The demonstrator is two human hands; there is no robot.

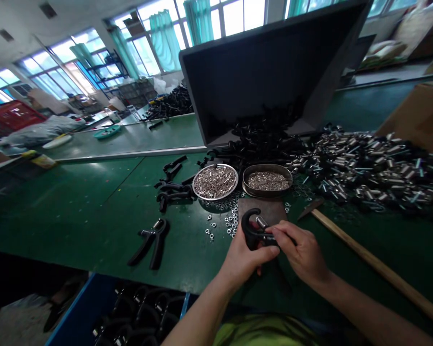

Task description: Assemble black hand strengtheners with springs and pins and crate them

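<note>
My left hand (241, 257) is wrapped round a black hooked handle part (250, 230), held above the front of a flat metal plate (247, 205). My right hand (303, 252) pinches at the same part from the right, its fingertips beside a silver spring (261, 222). Behind the plate stand a round dish of small metal pins (215, 181) and an oval tin of small metal pieces (267, 181). Small metal rings (231, 222) lie scattered left of the plate. An assembled black hand grip (152, 242) rests on the green table further left.
A hammer (368, 254) with a wooden handle lies at the right. Behind it is a heap of spring parts (375, 168). A large dark bin (252, 81) lies tipped, black parts spilling out. More black handles (175, 192) lie left of the dish; a blue crate (75, 312) stands below the table edge.
</note>
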